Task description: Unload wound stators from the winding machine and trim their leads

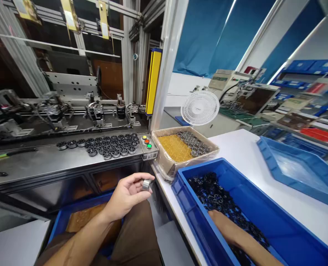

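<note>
My left hand (126, 195) is raised over my lap, its fingers pinched on a small silver metal ring (146, 184). My right hand (222, 224) reaches down into a blue bin (263, 207) and rests among a heap of black ring-shaped parts (214, 195); its fingers are buried in the parts and hidden. Several dark round parts (105, 144) lie in rows on the steel machine shelf (42, 162) ahead of my left hand.
A cardboard box (186, 147) with a yellow liner and several grey rings stands behind the blue bin. A button panel (147, 142) sits at the shelf's corner. A white fan (200, 108), a shallow blue tray (297, 166) and a floor-level blue bin (81, 218) are around.
</note>
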Demonstrator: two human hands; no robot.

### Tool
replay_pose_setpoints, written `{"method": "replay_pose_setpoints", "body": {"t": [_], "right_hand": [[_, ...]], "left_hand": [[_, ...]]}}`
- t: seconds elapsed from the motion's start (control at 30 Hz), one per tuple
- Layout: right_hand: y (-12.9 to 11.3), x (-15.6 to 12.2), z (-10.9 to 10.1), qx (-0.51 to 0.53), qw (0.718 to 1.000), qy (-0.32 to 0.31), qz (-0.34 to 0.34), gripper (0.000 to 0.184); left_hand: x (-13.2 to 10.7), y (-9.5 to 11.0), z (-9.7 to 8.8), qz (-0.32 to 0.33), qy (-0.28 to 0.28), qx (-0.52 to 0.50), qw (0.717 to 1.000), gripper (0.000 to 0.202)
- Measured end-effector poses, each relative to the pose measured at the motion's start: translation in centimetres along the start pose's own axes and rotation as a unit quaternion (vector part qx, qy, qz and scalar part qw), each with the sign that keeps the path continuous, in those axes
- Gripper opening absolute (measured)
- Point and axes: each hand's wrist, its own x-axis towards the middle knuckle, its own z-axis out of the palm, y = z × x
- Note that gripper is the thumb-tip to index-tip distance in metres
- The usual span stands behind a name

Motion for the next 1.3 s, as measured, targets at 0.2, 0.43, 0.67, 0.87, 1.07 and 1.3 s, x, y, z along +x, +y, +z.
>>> {"method": "replay_pose_setpoints", "body": {"t": [0.2, 0.43, 0.67, 0.87, 1.07, 1.3], "right_hand": [[-0.3, 0.5, -4.9, 0.000, 0.996, 0.081, 0.027, 0.016], [-8.0, -4.9, -7.9, 0.158, 0.883, 0.425, -0.123, 0.012], [-13.5, -8.0, -3.6, 0.196, 0.797, 0.466, -0.330, 0.015], [-12.4, -6.9, -2.8, 0.178, 0.788, 0.471, -0.355, 0.013], [-11.9, -6.5, -3.3, 0.189, 0.781, 0.479, -0.354, 0.030], [-11.7, -6.3, -3.6, 0.129, 0.785, 0.481, -0.368, 0.030]], "left_hand": [[-1.8, 1.7, -0.3, -0.014, 0.012, -0.057, 0.998, 0.039], [-1.4, 1.6, 3.0, -0.049, -0.038, -0.065, 0.996, 0.039], [-2.0, -0.2, 6.6, -0.067, -0.112, -0.089, 0.987, 0.045], [-2.2, -0.3, 7.6, -0.070, -0.111, -0.099, 0.986, 0.045], [-2.1, 0.4, 7.4, -0.050, -0.096, -0.083, 0.991, 0.049], [-2.2, 0.5, 7.2, -0.088, -0.088, -0.102, 0.987, 0.049]]}}
